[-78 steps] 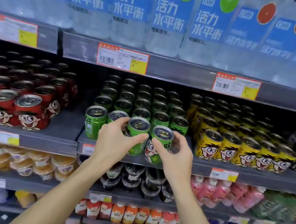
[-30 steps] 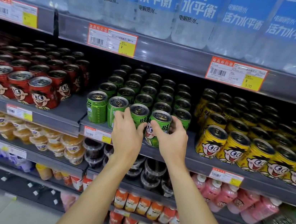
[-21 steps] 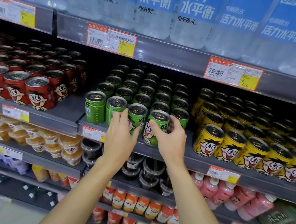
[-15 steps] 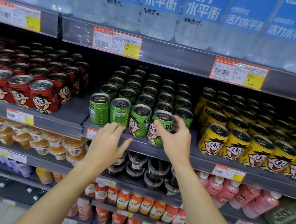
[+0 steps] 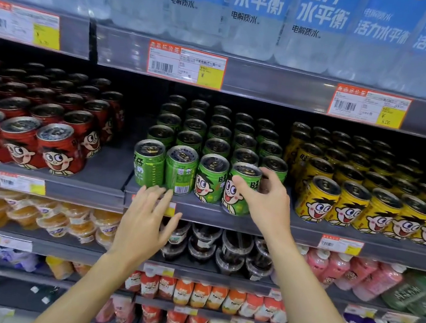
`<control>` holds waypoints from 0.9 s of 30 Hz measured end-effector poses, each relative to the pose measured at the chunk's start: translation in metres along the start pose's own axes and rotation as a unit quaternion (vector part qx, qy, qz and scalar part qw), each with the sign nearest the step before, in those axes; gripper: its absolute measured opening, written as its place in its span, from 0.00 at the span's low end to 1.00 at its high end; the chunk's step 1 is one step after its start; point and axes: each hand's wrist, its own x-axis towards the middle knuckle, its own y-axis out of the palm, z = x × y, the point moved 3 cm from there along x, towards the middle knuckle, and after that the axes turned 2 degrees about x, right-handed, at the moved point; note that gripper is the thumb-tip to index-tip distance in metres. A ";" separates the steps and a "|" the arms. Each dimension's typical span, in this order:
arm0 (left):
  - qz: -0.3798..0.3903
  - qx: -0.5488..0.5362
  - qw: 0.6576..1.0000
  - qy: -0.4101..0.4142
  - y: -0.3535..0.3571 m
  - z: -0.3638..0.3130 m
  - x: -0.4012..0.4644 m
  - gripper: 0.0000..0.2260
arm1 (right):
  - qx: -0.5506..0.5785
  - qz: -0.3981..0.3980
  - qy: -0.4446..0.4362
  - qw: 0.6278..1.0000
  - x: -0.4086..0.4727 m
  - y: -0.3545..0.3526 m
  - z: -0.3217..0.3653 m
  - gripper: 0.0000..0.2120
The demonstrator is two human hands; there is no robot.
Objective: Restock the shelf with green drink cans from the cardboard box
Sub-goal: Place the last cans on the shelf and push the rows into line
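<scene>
Supermarket aisle, grey metal shelf [image 5: 274, 225] at chest height, stocked rows deep. Green drink cans [image 5: 218, 135] fill the middle bay, all upright, long axes vertical. Front row holds four: far-left can [image 5: 148, 162], barcode can [image 5: 180, 169], face-label can [image 5: 211, 178], front-right can [image 5: 240, 189] sitting slightly forward of its neighbours.

Right hand [image 5: 269, 200] is loosely curled around the front-right can's right side — thumb across the label, fingers reaching behind toward 1 o'clock. Contact looks light, and I cannot tell if it grips or has let go. Left hand [image 5: 145, 223] is spread, empty, fingers pointing at 12 o'clock, tips just under the barcode can at the shelf lip, touching no can.

Red cans [image 5: 56, 149] at 9 o'clock of the green bay, yellow cans [image 5: 362, 208] at 3 o'clock, price tag [image 5: 186, 64] on the rail above, blue-labelled water bottles [image 5: 252, 17] on top. Jelly cups and small bottles on lower shelves. Cardboard box not in view.

Judgement: placement step about done. The front-right can lies dead ahead of the right hand, nearer than the left — a straight push toward 12 o'clock would square it with the row. Risk: nudging it into neighbours.
</scene>
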 end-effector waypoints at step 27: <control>0.011 0.080 0.996 0.031 0.005 -0.001 -0.011 0.27 | 0.023 -0.045 0.004 0.999 0.006 0.015 -0.005 0.37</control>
